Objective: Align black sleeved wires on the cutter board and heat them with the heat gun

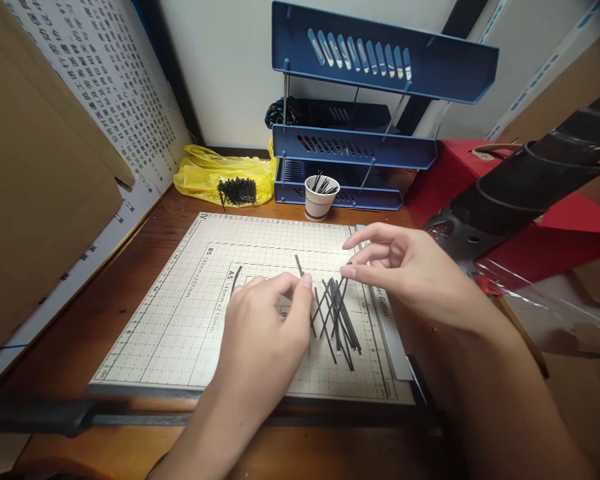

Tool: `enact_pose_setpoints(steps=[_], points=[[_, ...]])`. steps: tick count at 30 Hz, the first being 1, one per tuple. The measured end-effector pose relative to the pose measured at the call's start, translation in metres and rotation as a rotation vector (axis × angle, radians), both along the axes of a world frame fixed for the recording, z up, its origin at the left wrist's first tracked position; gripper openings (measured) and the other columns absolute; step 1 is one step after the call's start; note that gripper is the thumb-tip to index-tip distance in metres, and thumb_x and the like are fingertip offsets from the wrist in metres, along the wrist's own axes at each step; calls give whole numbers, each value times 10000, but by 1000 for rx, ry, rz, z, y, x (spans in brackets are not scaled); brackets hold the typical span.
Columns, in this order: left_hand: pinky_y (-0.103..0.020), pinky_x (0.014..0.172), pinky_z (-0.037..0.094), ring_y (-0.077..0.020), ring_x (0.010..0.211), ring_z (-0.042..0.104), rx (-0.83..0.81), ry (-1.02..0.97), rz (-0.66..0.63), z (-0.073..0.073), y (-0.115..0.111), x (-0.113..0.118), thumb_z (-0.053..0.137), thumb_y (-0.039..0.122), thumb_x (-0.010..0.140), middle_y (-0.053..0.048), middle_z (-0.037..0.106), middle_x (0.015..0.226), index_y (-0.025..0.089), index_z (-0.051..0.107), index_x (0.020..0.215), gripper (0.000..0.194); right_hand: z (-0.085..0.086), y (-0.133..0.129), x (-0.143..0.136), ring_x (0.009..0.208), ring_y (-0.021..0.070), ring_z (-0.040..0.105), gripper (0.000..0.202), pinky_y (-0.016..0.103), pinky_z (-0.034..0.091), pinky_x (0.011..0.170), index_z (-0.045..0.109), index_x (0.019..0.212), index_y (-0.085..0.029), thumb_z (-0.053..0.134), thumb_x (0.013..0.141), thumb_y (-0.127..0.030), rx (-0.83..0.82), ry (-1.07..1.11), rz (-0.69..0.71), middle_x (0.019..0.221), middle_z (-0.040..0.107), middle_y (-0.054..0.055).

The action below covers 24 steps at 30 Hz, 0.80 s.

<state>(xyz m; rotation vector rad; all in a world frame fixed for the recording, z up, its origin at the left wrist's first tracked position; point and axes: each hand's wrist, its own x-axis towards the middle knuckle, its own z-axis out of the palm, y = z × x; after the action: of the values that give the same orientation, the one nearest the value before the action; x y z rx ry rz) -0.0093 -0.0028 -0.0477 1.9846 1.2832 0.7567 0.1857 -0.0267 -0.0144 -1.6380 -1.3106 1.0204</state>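
Note:
Several thin black sticks (341, 317) lie in a loose, crossing pile on the right half of a gridded cutting board (180, 320). My left hand (270, 320) is over the middle of the board, thumb and forefinger pinched on a black stick (299, 265) whose upper end sticks out beyond the fingertips. Another dark stick (237, 276) shows just past its knuckles. At the pile's upper end, my right hand (400, 263) has its thumb and a finger closed on the tip of one stick, its forefinger stretched out above.
A paper cup (322, 197) with black sticks stands behind the board. Left of it, a yellow bag (190, 175) carries a bundle of black sticks (240, 191). Blue tray shelves (355, 143) rise behind. A long-handled blade (35, 417) runs along the front; a red box (445, 167) is right.

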Motion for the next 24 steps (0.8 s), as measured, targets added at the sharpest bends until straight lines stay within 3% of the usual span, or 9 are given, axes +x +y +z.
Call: enact_pose_setpoints(steps=[5, 8, 13, 18, 21, 24], points=[[-385, 721, 348, -196, 641, 529, 79, 228, -131, 1, 0, 4, 496, 380, 978, 3, 622, 615, 204, 522, 598, 420, -1, -2, 2, 656, 142, 631, 435, 238, 430, 568, 638, 1052, -183, 840, 693, -324, -41, 17, 47, 735, 722, 19], [-372, 737, 377, -208, 736, 587, 47, 103, -127, 1, -4, 4, 453, 341, 1007, -5, 676, 741, 212, 622, 750, 333, -3, -2, -2, 659, 142, 636, 427, 236, 437, 570, 639, 1033, -178, 843, 687, -324, -40, 38, 51, 732, 719, 19], [-326, 754, 454, -182, 786, 649, -119, -157, -165, -3, -8, -1, 573, 313, 962, 20, 728, 815, 236, 725, 865, 196, -4, -1, -7, 670, 133, 639, 359, 216, 427, 560, 646, 971, -190, 842, 693, -306, -48, 86, 57, 738, 723, 9], [-297, 724, 494, -192, 863, 674, -265, -294, -46, -4, -6, -5, 633, 373, 934, 3, 758, 887, 235, 774, 950, 198, -4, -3, -4, 688, 134, 648, 388, 217, 442, 593, 657, 993, -184, 853, 670, -274, -18, 83, -2, 718, 714, -2], [-269, 655, 495, -181, 820, 667, -355, -366, -22, -1, -5, -7, 656, 403, 913, -2, 755, 847, 216, 772, 914, 220, -5, -4, -5, 716, 152, 654, 301, 252, 457, 617, 707, 978, -190, 809, 724, -318, -46, -67, 51, 753, 718, 7], [-258, 672, 501, -174, 835, 662, -383, -395, -52, 0, -6, -9, 646, 395, 919, 0, 744, 831, 214, 771, 893, 222, -6, -4, -10, 901, 169, 667, 143, 301, 486, 812, 766, 889, -224, 714, 827, -343, 83, -285, 90, 936, 743, 21]])
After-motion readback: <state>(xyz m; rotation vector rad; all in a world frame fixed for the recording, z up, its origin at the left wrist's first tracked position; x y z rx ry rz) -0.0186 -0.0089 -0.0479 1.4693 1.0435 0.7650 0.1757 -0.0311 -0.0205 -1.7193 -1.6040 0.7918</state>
